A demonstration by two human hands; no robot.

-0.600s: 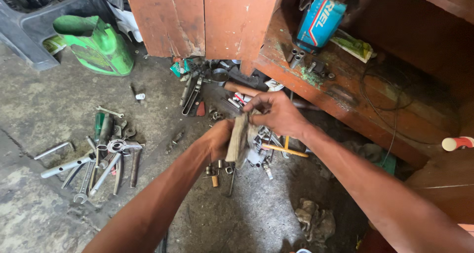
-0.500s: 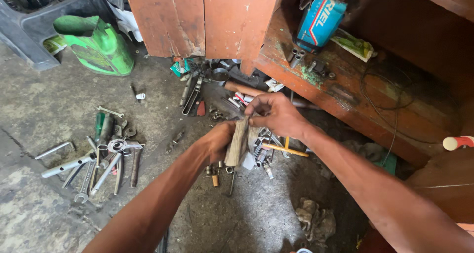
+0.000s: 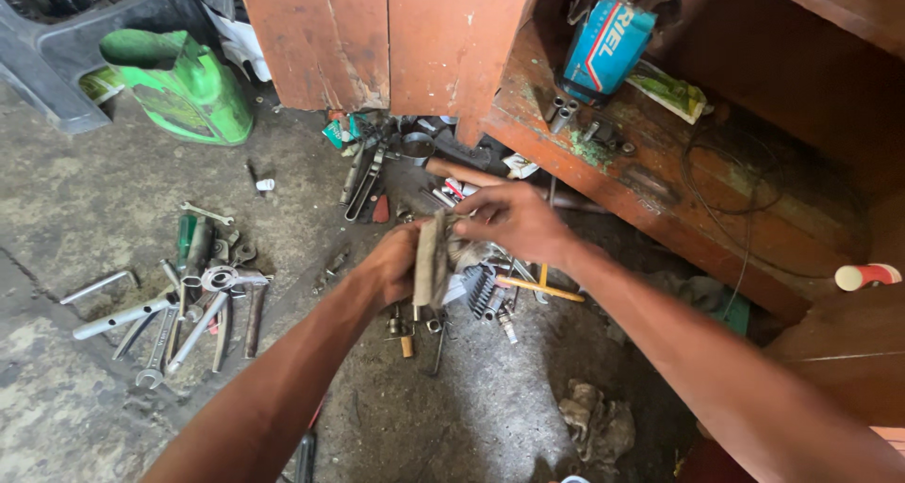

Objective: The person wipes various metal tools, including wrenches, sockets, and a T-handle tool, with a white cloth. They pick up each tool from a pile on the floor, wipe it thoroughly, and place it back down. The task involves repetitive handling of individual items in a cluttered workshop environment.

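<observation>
Lying at far left on the concrete floor: 1 loose heap of wrenches, with a green jug behind it. Holding centre, the left hand is closing around 1 flat worn wooden piece, upright above scattered small tools; the right hand is pinching its upper end. Risk: the piece looks smooth, so a slackening grip is likely dropping it into the clutter, scattering parts. Standing at right: 1 wooden shelf carrying a blue carton.
</observation>
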